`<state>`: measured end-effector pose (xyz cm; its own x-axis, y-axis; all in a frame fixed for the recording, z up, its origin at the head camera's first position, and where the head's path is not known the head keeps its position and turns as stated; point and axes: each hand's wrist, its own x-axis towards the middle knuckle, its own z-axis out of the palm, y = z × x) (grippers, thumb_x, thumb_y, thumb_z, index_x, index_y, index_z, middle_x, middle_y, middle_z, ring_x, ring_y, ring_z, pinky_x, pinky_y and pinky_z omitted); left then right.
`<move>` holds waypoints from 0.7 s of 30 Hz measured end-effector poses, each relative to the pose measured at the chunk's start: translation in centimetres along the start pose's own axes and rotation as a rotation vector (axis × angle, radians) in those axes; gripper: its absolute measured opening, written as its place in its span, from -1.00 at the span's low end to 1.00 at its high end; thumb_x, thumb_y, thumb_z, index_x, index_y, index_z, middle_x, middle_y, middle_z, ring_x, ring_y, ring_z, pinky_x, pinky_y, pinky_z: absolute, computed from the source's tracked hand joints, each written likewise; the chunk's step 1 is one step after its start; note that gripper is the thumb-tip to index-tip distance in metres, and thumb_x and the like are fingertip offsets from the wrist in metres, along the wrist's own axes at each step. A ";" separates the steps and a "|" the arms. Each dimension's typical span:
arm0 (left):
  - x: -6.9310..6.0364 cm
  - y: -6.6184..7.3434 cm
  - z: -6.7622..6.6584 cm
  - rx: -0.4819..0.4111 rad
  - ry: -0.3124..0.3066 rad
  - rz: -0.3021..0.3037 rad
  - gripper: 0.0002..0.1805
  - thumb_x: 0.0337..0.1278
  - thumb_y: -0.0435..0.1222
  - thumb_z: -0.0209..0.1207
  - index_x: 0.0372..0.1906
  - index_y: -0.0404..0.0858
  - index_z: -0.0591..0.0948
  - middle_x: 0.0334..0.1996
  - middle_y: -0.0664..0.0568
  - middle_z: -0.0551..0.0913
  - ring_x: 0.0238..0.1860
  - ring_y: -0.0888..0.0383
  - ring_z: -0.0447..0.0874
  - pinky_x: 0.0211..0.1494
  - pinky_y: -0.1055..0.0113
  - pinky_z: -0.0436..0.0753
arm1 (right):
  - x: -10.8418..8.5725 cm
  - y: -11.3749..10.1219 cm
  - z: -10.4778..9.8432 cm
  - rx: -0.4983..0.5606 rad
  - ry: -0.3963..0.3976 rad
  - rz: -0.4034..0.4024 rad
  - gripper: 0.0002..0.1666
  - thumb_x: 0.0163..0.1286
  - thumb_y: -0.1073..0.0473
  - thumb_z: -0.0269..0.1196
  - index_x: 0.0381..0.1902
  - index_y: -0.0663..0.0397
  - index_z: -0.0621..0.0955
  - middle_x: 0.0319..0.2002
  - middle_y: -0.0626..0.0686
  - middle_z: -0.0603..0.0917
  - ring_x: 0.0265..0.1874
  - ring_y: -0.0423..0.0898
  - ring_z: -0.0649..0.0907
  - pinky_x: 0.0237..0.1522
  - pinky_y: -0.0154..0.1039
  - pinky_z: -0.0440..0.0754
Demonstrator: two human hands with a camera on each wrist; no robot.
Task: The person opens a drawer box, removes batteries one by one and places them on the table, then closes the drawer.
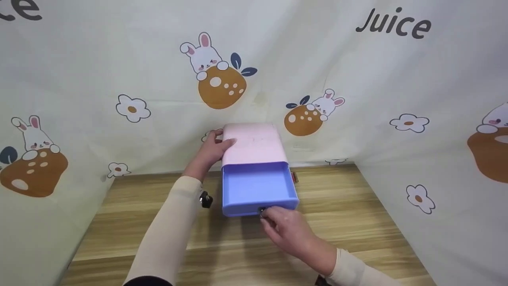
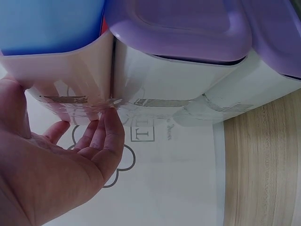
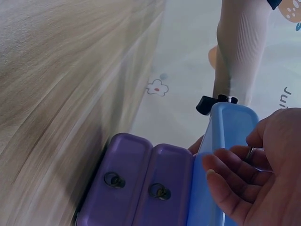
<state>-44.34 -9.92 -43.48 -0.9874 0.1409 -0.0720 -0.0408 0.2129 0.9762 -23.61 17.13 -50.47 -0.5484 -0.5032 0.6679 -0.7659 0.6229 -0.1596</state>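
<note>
Right hand (image 1: 289, 229): we are seeing thumb and forefinger pinching the ring pull (image 1: 261, 209), the other fingers curling loosely. So small a grip is, we judge, risking a slip if the drawer is binding.

Wooden tabletop (image 1: 349, 226): bare grain is showing in front and to the right, leaving room toward the body and sideways.

Blue drawer (image 1: 242, 209): sitting at the top of the stack, projecting well out of its casing, its front overhanging. We are reckoning that drawing it much further could be tipping its front down or unseating it.

Black wrist device (image 1: 205, 199): hanging just beside the drawer's left edge; a small inward turn of the left forearm could be knocking it there.

Purple drawers (image 3: 117, 197), two: lying beneath, fronts flush with each other, ring pulls hanging.

Pink casing (image 1: 254, 143): bearing the left hand (image 1: 212, 153), thumb pressing on top, fingers curling at the left side, one standing apart from the rest. If that hold is loosening, we are expecting the stack to be tilting or sliding forward.

Clear tape (image 2: 164, 102): wrinkling along the casings' rear; its hold could be failing under strain.

Printed cloth backdrop (image 1: 274, 47): standing close behind, leaving little room rearward.
</note>
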 end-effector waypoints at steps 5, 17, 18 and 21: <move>0.0 0.1 0.0 0.009 -0.004 -0.001 -0.03 0.49 0.13 0.36 0.73 -0.14 0.15 0.50 -0.28 0.43 0.32 -0.14 0.65 0.39 -0.06 0.65 | 0.1 -0.1 -0.1 0.006 -0.011 0.012 -0.88 0.39 0.27 0.47 -0.20 0.00 0.71 -0.38 -0.15 0.70 -0.45 -0.33 0.59 -0.41 -0.43 0.59; 0.0 0.0 -0.1 -0.001 -0.005 0.016 -0.03 0.50 0.09 0.37 0.73 -0.18 0.15 0.51 -0.31 0.43 0.33 -0.15 0.64 0.41 -0.06 0.63 | 0.2 0.0 -0.3 0.054 -0.017 0.002 -0.94 0.49 0.23 0.40 -0.19 0.01 0.69 -0.36 -0.16 0.68 -0.42 -0.32 0.59 -0.37 -0.43 0.60; 0.1 0.0 0.0 -0.004 -0.005 0.022 -0.03 0.50 0.08 0.37 0.72 -0.19 0.15 0.51 -0.32 0.43 0.34 -0.16 0.64 0.41 -0.05 0.64 | 0.3 0.0 -0.3 0.057 -0.013 -0.005 -0.94 0.51 0.22 0.40 -0.19 0.02 0.69 -0.36 -0.16 0.67 -0.41 -0.32 0.59 -0.37 -0.42 0.61; 0.3 -0.2 0.0 -0.006 -0.004 0.030 -0.04 0.51 0.05 0.36 0.73 -0.22 0.14 0.51 -0.35 0.42 0.33 -0.17 0.64 0.39 -0.04 0.65 | 0.3 0.0 -0.4 0.072 -0.002 -0.012 -0.93 0.51 0.22 0.40 -0.19 0.03 0.68 -0.35 -0.15 0.67 -0.40 -0.32 0.60 -0.35 -0.41 0.62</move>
<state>-44.60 -9.94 -43.67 -0.9876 0.1505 -0.0437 -0.0124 0.2027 0.9792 -23.69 17.20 -49.95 -0.5394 -0.5115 0.6688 -0.7946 0.5720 -0.2033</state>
